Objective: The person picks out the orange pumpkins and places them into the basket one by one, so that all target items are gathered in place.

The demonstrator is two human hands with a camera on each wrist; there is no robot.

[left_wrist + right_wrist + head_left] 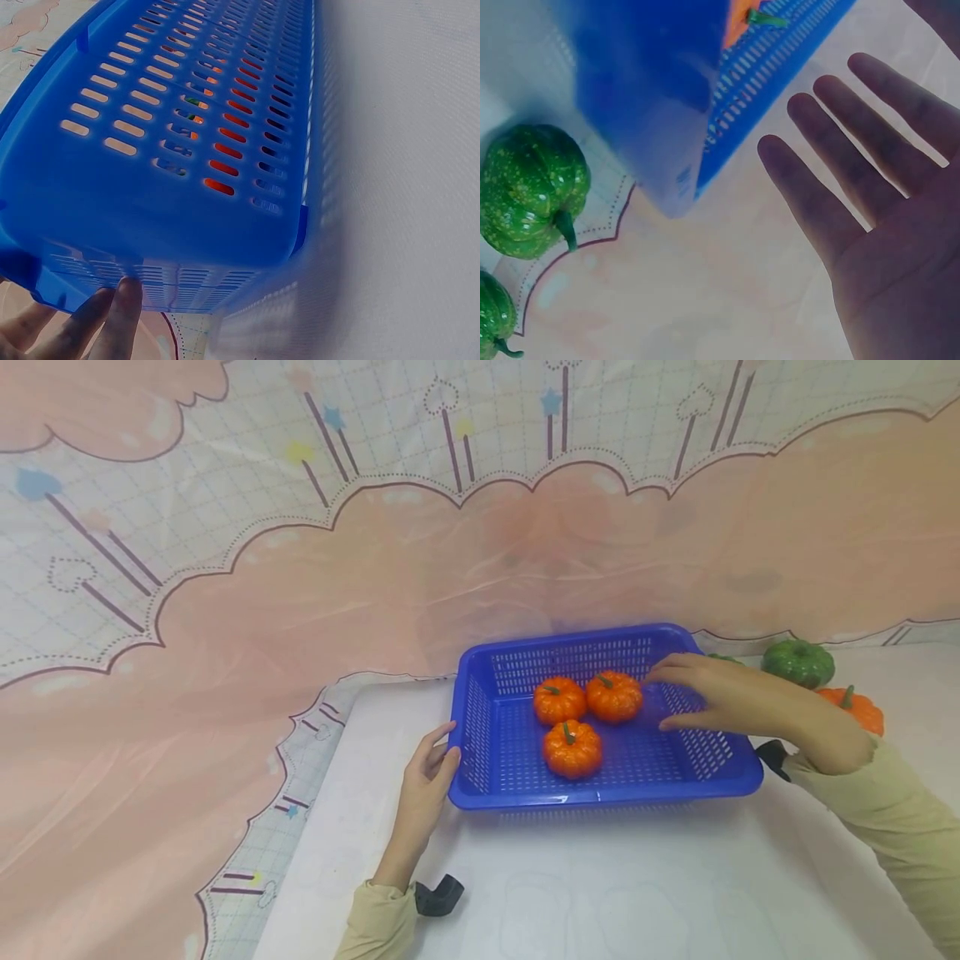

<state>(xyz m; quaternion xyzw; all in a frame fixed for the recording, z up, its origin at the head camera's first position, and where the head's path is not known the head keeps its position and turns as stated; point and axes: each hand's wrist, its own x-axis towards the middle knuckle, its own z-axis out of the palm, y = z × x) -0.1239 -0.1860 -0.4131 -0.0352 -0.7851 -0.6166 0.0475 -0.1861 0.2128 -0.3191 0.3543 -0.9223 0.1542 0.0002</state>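
Note:
A blue plastic basket (607, 797) with slotted walls holds three small orange pumpkins: one at the back left (559, 702), one at the back right (614, 697), one in front (573, 750). My left hand (423, 785) is at the basket's left end, fingertips touching the rim and outer wall. In the left wrist view its fingers (124, 315) reach extended to the basket's lower corner. My right hand (705, 693) hovers over the basket's right end, thumb and fingers apart. The right wrist view shows that palm bare, its fingers (840, 154) extended and spread.
Right of the basket, a green pumpkin (798, 663) and an orange pumpkin (855, 708) lie on the white table (637, 885); a second green pumpkin (493, 313) shows in the right wrist view. Behind hangs a pink patterned cloth (480, 568).

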